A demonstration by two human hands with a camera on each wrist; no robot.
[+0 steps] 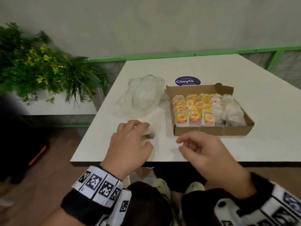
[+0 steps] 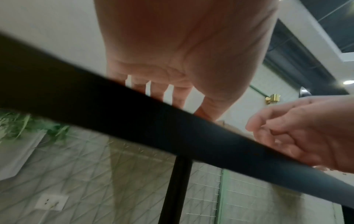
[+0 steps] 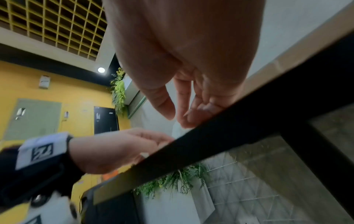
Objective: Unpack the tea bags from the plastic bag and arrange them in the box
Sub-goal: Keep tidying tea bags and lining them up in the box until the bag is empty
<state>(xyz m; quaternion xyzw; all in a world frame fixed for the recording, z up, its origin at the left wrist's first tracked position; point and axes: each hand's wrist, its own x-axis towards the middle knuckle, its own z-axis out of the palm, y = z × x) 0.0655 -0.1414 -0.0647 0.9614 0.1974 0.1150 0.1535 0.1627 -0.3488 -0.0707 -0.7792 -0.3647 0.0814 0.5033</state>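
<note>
White table, dark-edged. Near: left hand, grip on pale tea bag; right hand, grip loose, holding nothing. Mid: cardboard box of tea bags, right; plastic bag, left. Far: planter, grey wall.

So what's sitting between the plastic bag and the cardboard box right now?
Nothing: in the head view only a bare strip of white table separates the plastic bag from the box.

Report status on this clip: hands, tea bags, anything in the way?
Left hand on tea bags near the table's front edge. Right hand loosely curled, holding nothing. Box nearly full; plastic bag beside it. Nothing in the way.
</note>
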